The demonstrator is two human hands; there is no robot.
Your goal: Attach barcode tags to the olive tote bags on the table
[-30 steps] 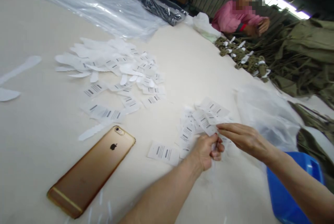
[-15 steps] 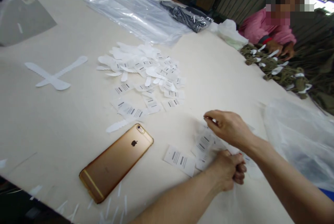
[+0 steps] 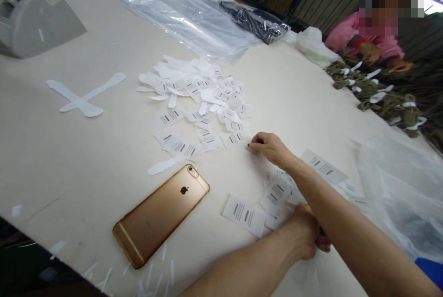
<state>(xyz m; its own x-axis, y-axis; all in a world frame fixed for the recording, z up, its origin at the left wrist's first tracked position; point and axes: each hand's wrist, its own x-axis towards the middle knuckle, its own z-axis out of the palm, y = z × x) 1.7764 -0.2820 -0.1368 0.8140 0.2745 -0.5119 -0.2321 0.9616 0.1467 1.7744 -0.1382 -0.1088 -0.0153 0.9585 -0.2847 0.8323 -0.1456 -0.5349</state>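
The right hand (image 3: 273, 148) has its fingers bent at the near-right edge of a white rectangular paper label (image 3: 232, 140) on the pale, flat worktop (image 3: 287, 98); I cannot tell whether its grip pinches it. The left hand (image 3: 306, 230), curled, contents hidden, sits beside overlapping white printed paper labels (image 3: 277, 191).

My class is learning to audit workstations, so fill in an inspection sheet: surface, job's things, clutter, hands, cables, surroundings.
Surface: pale table; white scraps near its lower-left edge.
Job's things: printed labels near the left hand; a pile of labels and white cutouts farther off.
Clutter: gold phone; clear plastic.
Hands: right beside the pile's nearest label, contact unclear; left curled, partly hidden by the right forearm.
Cables: nothing seen.
Surroundings: co-worker in pink at olive bundles.
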